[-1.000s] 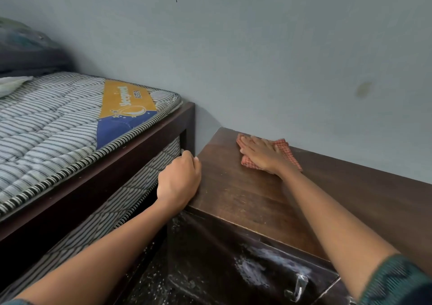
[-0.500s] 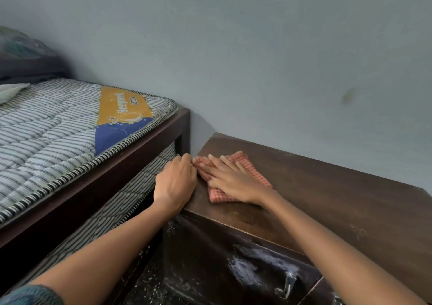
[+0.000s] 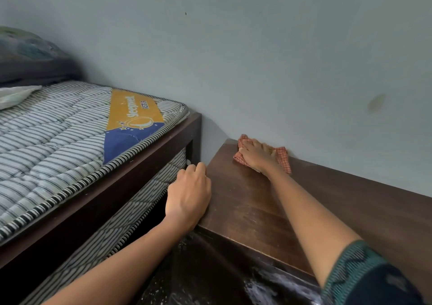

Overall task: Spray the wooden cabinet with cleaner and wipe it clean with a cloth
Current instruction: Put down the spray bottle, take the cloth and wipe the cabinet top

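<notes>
Right now the right hand (image 3: 257,156) lies flat on the red checked cloth (image 3: 282,157), its fingers (image 3: 247,144) nearly straight, pressing the cloth onto the far corner of the cabinet (image 3: 252,211) top, right of centre, beside the wall (image 3: 280,59). The left hand (image 3: 188,199) curls over the cabinet's left edge, fingertips hidden below. The cabinet's front is cut off at the bottom.

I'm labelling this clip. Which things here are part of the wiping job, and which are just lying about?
In the job: wooden cabinet, checked cloth, right hand pressing the cloth, left hand gripping the cabinet's edge.
Just there: mattress, bed frame, pillow, wall.
</notes>
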`<act>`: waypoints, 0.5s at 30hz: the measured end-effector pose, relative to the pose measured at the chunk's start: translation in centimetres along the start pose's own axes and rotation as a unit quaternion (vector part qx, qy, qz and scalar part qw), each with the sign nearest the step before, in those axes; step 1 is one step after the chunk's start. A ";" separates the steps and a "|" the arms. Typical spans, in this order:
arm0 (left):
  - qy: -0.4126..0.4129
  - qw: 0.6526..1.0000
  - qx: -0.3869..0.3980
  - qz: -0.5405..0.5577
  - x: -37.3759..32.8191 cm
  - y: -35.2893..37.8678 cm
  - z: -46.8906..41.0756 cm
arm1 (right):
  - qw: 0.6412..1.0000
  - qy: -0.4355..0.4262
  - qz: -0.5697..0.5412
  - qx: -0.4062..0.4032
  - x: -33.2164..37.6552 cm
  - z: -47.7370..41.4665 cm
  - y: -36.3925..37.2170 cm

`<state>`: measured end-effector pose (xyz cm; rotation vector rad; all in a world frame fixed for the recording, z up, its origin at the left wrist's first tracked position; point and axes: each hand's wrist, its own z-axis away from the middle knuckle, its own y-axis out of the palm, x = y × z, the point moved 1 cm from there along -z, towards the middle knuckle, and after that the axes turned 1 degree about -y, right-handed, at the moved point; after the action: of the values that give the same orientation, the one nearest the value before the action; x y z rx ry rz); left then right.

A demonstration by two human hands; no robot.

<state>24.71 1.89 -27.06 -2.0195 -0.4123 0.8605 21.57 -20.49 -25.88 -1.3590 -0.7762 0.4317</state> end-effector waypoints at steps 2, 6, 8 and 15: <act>0.002 1.000 0.005 0.007 0.0 0.0 0.0 | 1.000 0.000 0.006 0.003 1.5 -1.4 0.5; -0.003 1.000 0.011 0.011 -0.1 -0.1 0.0 | 0.999 -0.039 0.024 0.008 3.3 -2.3 1.0; -0.005 1.000 0.013 0.011 -0.1 -0.2 -0.1 | 0.997 -0.079 0.021 0.018 3.9 -1.3 1.0; -0.004 1.000 0.010 0.019 -0.4 -0.7 0.2 | 0.968 -0.239 0.036 0.062 3.8 8.7 1.6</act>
<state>24.27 2.20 -26.39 -2.0118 -0.3707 0.8935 18.25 -11.49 -26.32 -1.1793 -1.0751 0.8713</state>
